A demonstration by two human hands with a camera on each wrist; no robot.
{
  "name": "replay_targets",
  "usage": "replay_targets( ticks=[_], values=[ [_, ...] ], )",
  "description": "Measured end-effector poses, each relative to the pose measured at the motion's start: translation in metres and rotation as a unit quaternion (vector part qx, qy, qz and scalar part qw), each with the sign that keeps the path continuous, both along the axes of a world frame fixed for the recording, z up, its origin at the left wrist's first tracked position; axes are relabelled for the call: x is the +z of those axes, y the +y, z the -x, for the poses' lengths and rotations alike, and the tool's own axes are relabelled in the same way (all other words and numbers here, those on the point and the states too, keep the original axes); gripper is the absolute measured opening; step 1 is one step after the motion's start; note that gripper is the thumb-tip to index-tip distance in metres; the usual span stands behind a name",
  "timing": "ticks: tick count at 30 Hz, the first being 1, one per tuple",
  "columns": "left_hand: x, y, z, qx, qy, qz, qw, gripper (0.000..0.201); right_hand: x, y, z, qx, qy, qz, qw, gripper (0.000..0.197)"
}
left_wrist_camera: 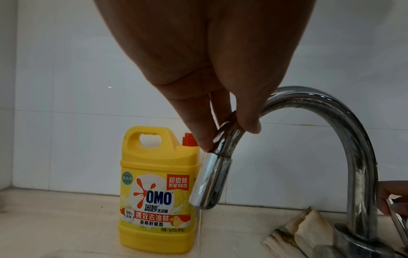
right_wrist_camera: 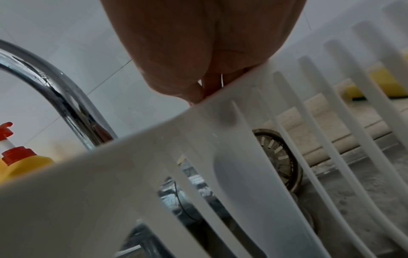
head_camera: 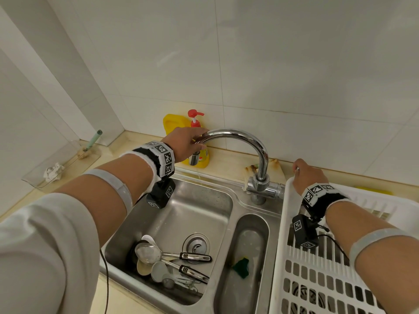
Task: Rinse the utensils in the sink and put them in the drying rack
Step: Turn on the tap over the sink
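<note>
Several metal spoons and ladles (head_camera: 167, 261) lie piled at the near end of the steel sink (head_camera: 204, 207). The chrome faucet (head_camera: 240, 134) arches over the counter, its nozzle (left_wrist_camera: 209, 181) turned toward the back wall. My left hand (head_camera: 192, 141) grips the spout just above the nozzle, thumb and fingers (left_wrist_camera: 205, 141) curled around the tube. My right hand (head_camera: 303, 173) reaches past the rim of the white drying rack (head_camera: 317, 279) and curls around the faucet handle (left_wrist_camera: 397, 220). In the right wrist view the rack rim (right_wrist_camera: 154, 174) hides most of those fingers. No water is visible.
A yellow detergent jug (left_wrist_camera: 154, 188) and a red pump bottle (head_camera: 195, 118) stand behind the spout. A stained rag (left_wrist_camera: 302, 232) lies by the faucet base. A green sponge (head_camera: 241, 265) sits in the narrow side basin. A clear tray (head_camera: 59, 168) is at the left.
</note>
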State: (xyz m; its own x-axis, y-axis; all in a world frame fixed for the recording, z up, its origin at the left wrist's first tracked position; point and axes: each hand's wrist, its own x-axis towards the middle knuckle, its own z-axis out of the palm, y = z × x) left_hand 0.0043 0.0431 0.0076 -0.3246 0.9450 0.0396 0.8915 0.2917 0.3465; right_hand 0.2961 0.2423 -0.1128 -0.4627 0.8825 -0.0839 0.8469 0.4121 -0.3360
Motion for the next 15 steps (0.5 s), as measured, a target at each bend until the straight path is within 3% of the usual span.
replay_targets(
  ticks=[15],
  values=[
    [-0.0002, -0.0005, -0.0015, 0.000, 0.002, -0.004, 1.000, 0.031, 0.0018, -0.0018, -0.0008, 0.001, 0.010, 0.003, 1.000, 0.016]
  ],
)
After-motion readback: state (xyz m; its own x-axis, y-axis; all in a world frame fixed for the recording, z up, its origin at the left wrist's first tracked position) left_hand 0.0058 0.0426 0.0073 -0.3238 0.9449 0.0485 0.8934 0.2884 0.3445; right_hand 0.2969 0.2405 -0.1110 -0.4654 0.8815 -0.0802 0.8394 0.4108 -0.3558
